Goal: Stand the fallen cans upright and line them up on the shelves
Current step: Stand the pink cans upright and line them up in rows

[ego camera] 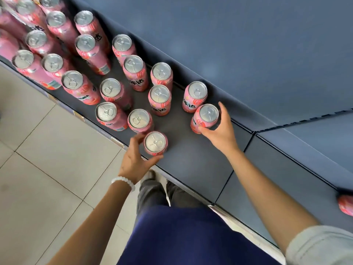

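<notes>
Head view puts both your hands on the shelf (pixel 191 165), each grip wrapped round an upright pink can. Your left hand (pixel 136 159) curls about the front can (pixel 155 143), at the shelf's front lip, just this side of the standing rows (pixel 133 77). Your right hand (pixel 219 129) clasps the back can (pixel 205 117), nearer the shelf's rear wall. Both cans stand axis-vertical, so I judge only sliding into line remains. One stray can (pixel 346 206) shows far along the shelf on your right, cut off by the edge; your right hand is nearer.
</notes>
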